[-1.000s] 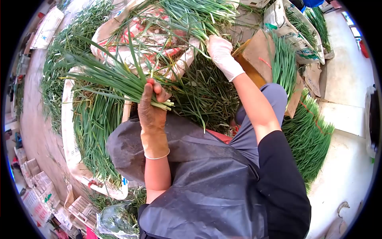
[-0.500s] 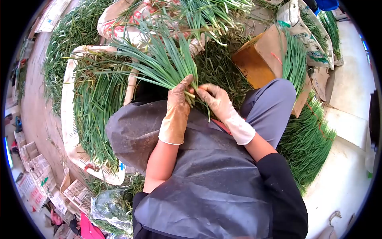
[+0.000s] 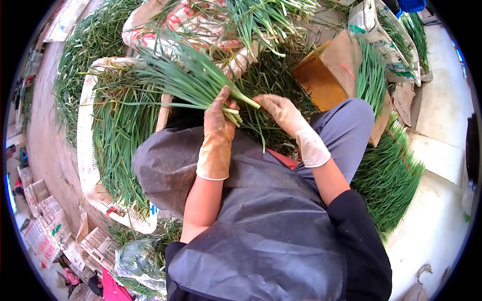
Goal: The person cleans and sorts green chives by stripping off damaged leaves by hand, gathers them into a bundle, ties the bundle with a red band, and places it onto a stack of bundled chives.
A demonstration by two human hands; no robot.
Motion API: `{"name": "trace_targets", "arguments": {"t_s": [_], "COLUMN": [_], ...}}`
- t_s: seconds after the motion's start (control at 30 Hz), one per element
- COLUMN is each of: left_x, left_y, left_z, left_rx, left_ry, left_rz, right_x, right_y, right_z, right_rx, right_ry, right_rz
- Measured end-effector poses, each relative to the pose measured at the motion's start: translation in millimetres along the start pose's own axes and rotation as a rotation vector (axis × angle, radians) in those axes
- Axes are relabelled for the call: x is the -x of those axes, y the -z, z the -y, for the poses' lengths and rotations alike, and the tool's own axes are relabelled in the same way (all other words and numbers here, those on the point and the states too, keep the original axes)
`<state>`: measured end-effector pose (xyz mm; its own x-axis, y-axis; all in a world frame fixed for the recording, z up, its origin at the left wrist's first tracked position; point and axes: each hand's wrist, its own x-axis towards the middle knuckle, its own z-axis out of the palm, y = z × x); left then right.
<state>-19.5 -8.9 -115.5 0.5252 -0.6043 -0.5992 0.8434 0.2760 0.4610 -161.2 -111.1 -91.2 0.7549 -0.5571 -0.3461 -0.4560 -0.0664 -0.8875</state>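
Observation:
A fanned bunch of garlic chives (image 3: 193, 78) is gripped in my gloved left hand (image 3: 219, 118), its long green leaves pointing to the upper left. Pale cut ends stick out below the thumb. One thicker stalk (image 3: 246, 99) reaches out to the right of the bunch. At its white tip, my gloved right hand (image 3: 282, 113) has thumb and fingers pinched together. How firmly they hold that tip is partly hidden. A thin loose leaf (image 3: 262, 133) dangles between the two hands, over my lap.
A white basket (image 3: 86, 145) full of chives stands at left. Ahead lies a printed sack (image 3: 143, 35) with loose chives on it. An open cardboard box (image 3: 326, 70) and tied chive bundles (image 3: 391, 180) are at right. A plastic bag (image 3: 138, 263) sits lower left.
The bunch has tipped further left, and my left hand has shifted slightly left. My right hand has moved right, and one stalk now stretches from the bunch toward its fingertips.

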Motion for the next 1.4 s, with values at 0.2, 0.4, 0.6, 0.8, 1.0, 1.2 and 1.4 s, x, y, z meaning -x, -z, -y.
{"name": "trace_targets", "arguments": {"t_s": [0.2,0.4,0.6,0.8,1.0,1.2,1.4], "left_x": [9.0,17.6,7.4,-6.1,28.1,23.4,4.0], "left_y": [-6.6,-12.0,-2.5,12.9,-14.1,-19.2,-4.5], "left_z": [5.1,10.3,16.3,-0.9,-47.8,-46.4,-31.5], "left_rx": [-0.076,-0.088,-0.100,-0.190,-0.019,-0.080,0.018], "left_ry": [-0.099,-0.072,-0.056,-0.149,-0.130,-0.255,0.040], "left_rz": [-0.063,-0.081,-0.117,-0.185,0.275,0.240,0.059], "right_x": [-30.4,-15.5,-9.9,3.9,-26.2,-129.3,-22.5], "right_y": [-18.9,-34.3,-37.7,-18.7,24.9,9.5,-11.4], "right_z": [15.6,3.0,2.4,-21.9,-29.8,-3.1,31.0], "right_rx": [0.483,1.005,1.040,1.087,0.916,0.181,-0.321], "right_ry": [0.405,0.869,0.776,0.419,-0.128,-0.141,-0.029], "right_rz": [-0.607,-0.635,-0.531,-0.435,-0.072,-0.248,0.045]}}
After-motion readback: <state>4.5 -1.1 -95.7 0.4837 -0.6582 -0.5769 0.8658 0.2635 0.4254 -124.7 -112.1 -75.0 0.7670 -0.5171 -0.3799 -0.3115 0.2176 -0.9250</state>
